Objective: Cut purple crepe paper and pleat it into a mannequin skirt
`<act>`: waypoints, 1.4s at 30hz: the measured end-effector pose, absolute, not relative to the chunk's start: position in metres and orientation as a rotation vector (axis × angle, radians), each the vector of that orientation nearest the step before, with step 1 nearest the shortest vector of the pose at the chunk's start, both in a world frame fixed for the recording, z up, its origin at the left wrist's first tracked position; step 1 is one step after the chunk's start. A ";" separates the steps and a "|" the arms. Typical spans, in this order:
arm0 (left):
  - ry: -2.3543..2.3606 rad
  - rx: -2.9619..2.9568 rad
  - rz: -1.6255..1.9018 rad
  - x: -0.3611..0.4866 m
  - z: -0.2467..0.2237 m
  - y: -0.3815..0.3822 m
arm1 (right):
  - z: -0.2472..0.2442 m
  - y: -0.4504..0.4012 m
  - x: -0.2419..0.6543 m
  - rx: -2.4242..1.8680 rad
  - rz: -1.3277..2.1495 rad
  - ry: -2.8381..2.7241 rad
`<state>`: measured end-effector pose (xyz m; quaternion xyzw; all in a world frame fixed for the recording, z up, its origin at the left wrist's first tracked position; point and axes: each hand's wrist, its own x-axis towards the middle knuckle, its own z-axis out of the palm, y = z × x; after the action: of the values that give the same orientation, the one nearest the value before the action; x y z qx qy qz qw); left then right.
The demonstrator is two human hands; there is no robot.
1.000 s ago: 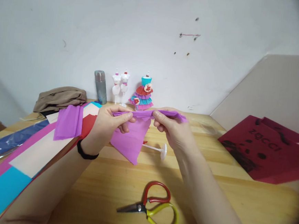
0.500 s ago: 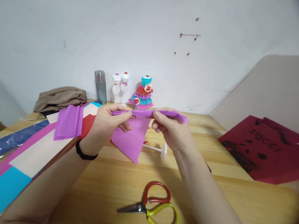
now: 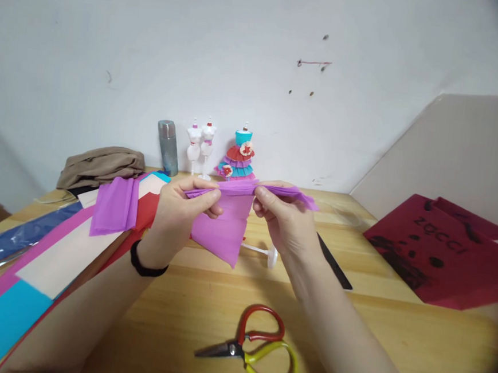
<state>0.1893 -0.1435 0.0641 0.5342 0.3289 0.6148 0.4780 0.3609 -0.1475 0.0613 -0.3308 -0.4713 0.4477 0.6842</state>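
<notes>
A folded strip of purple crepe paper is stretched level between my two hands, above the table. My left hand pinches its left part between thumb and fingers. My right hand pinches it further right, and a gathered end sticks out past the fingers. Below the strip a wide purple flap slopes down to a corner; whether it joins the strip is unclear. Behind it, a white stand lies on its side, partly covered. Scissors with one red and one yellow handle lie nearer me.
Coloured paper sheets and a folded purple piece lie left on the wooden table. At the back stand a flask, two white mannequins and a mannequin in a ruffled dress. A red bag is right, near a dark flat strip.
The strip has opened slightly between my hands, showing more of its upper layer. The lower corner of the purple flap has shifted a little right and up. Both hands keep their pinch.
</notes>
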 end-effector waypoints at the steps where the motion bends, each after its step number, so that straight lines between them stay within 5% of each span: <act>1: 0.801 1.303 1.502 0.190 0.064 -0.144 | 0.062 -0.148 0.360 -0.739 0.999 -1.048; 42: 0.744 1.368 1.841 0.199 0.053 -0.141 | 0.053 -0.144 0.358 -0.605 0.840 -1.041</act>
<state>0.1989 -0.1413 0.0531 0.5298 0.2883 0.7131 0.3573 0.3577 -0.1436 0.0530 -0.2762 -0.4751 0.3834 0.7423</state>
